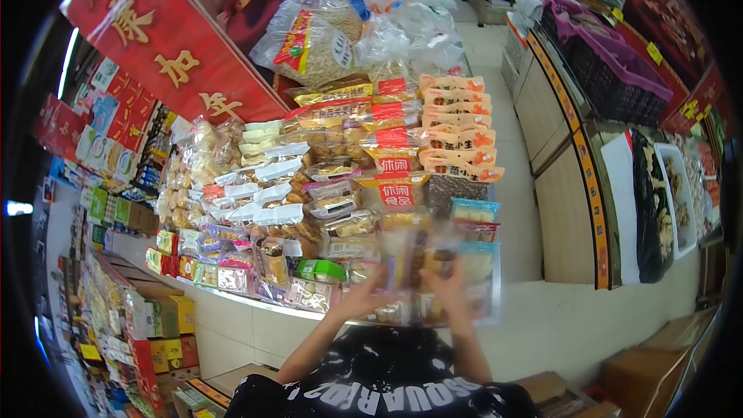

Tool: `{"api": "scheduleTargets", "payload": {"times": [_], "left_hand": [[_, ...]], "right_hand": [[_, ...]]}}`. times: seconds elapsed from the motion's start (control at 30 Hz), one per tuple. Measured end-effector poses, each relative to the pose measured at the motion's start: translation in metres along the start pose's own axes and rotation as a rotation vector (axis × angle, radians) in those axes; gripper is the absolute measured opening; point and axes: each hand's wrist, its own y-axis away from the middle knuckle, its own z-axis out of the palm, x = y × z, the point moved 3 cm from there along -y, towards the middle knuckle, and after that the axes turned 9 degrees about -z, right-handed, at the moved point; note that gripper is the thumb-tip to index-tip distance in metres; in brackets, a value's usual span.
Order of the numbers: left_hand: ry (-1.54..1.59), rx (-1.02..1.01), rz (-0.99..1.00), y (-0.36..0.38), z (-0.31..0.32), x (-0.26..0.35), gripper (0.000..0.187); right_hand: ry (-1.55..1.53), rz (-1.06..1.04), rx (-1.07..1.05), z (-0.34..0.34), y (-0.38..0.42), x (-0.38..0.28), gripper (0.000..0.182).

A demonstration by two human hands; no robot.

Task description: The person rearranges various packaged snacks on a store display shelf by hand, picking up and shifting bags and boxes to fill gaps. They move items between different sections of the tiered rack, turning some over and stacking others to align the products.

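Observation:
My left hand (367,292) is closed at the side of a clear snack package (398,258), which is smeared by motion. Close beside it, my right hand (450,288) grips another blurred snack package (438,260) with a dark and yellowish look. Both are held over the front edge of a display table packed with bagged snacks. Just left of my left hand lies a green-topped snack pack (320,270). Blue-topped packets (474,210) lie beyond my right hand. The fingertips are too blurred to show in detail.
Orange-and-white bags (460,159) stand in a row at the table's right side. A large nut sack (309,46) and clear plastic bags lie at the back. A red sign (174,50) rises at left. Across the aisle are cabinets with a dark crate (604,66).

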Motion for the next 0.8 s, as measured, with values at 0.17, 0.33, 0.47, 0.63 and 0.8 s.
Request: {"api": "scheduleTargets", "payload": {"times": [0.17,0.33,0.47,0.63,0.8], "left_hand": [[-0.628,0.157,0.048,-0.077,0.005,-0.013,0.075],[-0.741,-0.294,-0.068,-0.110,0.035,0.043,0.070],[-1.176,0.101,0.279,-0.140,0.043,-0.002,0.049],[-1.177,0.668,0.489,-0.143,0.026,-0.015,0.049],[-0.968,0.425,0.368,-0.116,0.020,-0.010,0.066]], "right_hand": [[0.005,-0.073,0.452,-0.044,-0.004,-0.003,0.091],[-0.108,-0.107,0.399,-0.060,-0.012,-0.020,0.093],[-0.065,-0.087,0.441,-0.059,-0.008,-0.017,0.093],[0.277,0.036,0.515,-0.032,-0.007,-0.033,0.092],[0.484,-0.266,0.385,-0.012,-0.033,-0.010,0.082]]}}
